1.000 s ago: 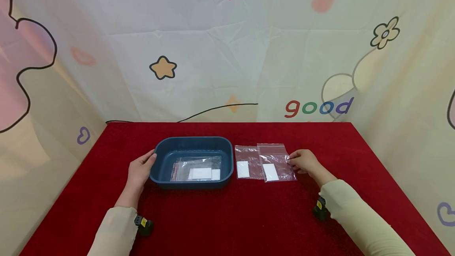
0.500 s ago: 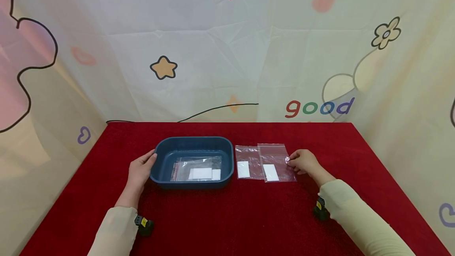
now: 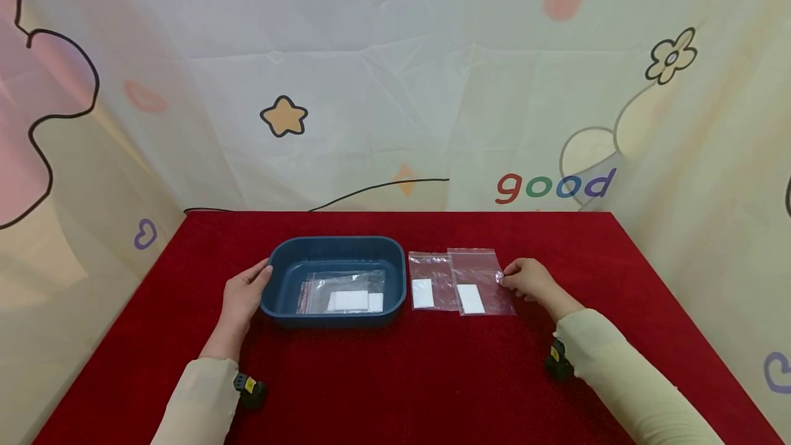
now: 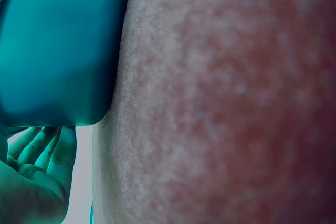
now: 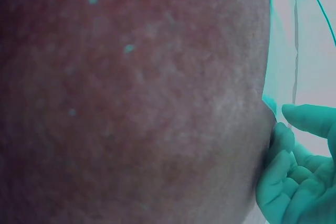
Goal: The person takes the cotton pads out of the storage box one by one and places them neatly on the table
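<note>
In the head view my left hand [image 3: 243, 297] holds the left end of a blue plastic basin [image 3: 334, 321], thumb at the rim. The left wrist view shows its fingers [image 4: 62, 156] against the outer wall. Inside the basin lie overlapping clear zip bags [image 3: 318, 287] with white rectangles. To the basin's right, two more clear zip bags lie flat, slightly overlapping. My right hand [image 3: 534, 283] pinches the right edge of the outer zip bag [image 3: 485, 266], which has a white rectangle [image 3: 471, 299] at lower left. The inner zip bag [image 3: 435, 266] also bears a white rectangle [image 3: 423, 294].
A red cloth [image 3: 395, 383] covers the table. Behind it hangs a pale printed curtain [image 3: 371, 74]. Each wrist carries a small dark camera. Red cloth fills most of both wrist views.
</note>
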A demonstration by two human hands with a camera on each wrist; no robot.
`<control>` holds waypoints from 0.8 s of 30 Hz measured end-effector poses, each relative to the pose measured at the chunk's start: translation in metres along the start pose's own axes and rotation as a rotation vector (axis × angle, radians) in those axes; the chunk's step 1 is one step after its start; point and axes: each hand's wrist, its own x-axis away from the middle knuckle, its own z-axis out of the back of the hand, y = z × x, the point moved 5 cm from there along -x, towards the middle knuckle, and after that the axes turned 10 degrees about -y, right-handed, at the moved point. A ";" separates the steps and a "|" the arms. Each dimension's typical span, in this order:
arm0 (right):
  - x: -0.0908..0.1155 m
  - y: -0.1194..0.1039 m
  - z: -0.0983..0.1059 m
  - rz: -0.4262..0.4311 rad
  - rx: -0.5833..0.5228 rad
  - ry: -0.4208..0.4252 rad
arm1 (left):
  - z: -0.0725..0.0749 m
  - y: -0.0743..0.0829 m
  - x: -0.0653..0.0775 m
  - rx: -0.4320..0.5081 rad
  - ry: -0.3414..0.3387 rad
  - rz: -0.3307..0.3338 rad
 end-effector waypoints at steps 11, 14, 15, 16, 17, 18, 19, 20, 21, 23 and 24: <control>0.002 -0.008 0.012 -0.023 0.006 -0.028 | 0.001 -0.001 0.000 0.000 0.004 -0.002; 0.002 -0.013 0.017 -0.015 0.007 -0.031 | 0.001 -0.001 -0.001 -0.001 0.004 -0.004; 0.002 -0.015 0.018 -0.010 0.007 -0.033 | 0.001 -0.001 -0.001 -0.002 0.003 -0.006; 0.001 -0.016 0.020 -0.002 0.009 -0.034 | 0.001 -0.001 -0.001 -0.003 0.003 -0.006; 0.001 -0.018 0.022 0.006 0.009 -0.036 | 0.001 -0.001 -0.001 -0.004 0.003 -0.007; 0.000 -0.020 0.023 0.013 0.009 -0.038 | 0.001 -0.001 -0.001 -0.005 0.003 -0.008; -0.001 -0.023 0.025 0.022 0.010 -0.040 | 0.001 -0.001 -0.001 -0.006 0.003 -0.009; -0.001 -0.025 0.026 0.028 0.007 -0.042 | 0.001 -0.001 -0.001 -0.007 0.003 -0.010; -0.002 -0.028 0.028 0.036 0.008 -0.044 | 0.001 -0.001 -0.001 -0.008 0.003 -0.011; -0.002 -0.034 0.032 0.053 0.010 -0.053 | 0.001 -0.002 -0.001 -0.007 0.003 -0.012; -0.002 -0.037 0.033 0.060 0.008 -0.055 | 0.001 -0.002 -0.001 -0.007 0.002 -0.011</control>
